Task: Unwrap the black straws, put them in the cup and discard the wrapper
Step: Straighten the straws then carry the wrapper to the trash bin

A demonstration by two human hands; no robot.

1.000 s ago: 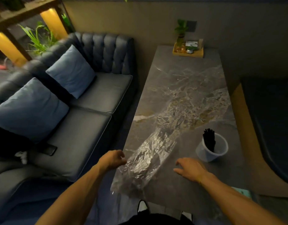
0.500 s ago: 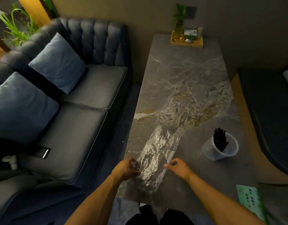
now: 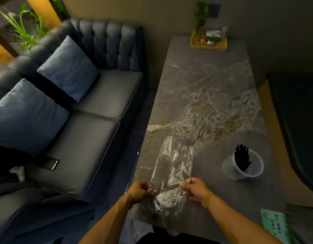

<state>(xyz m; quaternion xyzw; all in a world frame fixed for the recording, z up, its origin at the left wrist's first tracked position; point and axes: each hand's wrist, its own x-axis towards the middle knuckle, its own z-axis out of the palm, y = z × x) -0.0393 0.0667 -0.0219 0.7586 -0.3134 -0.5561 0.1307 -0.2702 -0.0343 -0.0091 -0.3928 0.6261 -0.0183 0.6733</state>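
A clear crinkled plastic wrapper point(image 3: 175, 166) lies lengthwise on the near left part of the marble table point(image 3: 214, 85). My left hand point(image 3: 140, 191) pinches its near left edge and my right hand point(image 3: 196, 190) pinches its near right edge, with the near end of the film folded between them. A bunch of black straws point(image 3: 242, 158) stands in a translucent plastic cup point(image 3: 229, 170) to the right of the wrapper, apart from both hands.
A dark sofa point(image 3: 92, 106) with two blue cushions runs along the table's left side, a phone point(image 3: 51, 163) on its seat. A wooden tray point(image 3: 208, 45) with a plant sits at the far end. A green card point(image 3: 275, 224) lies at the near right corner.
Both hands came together from either side of the wrapper and closed on its near end, which is now folded up. The view shifted slightly leftward and down.
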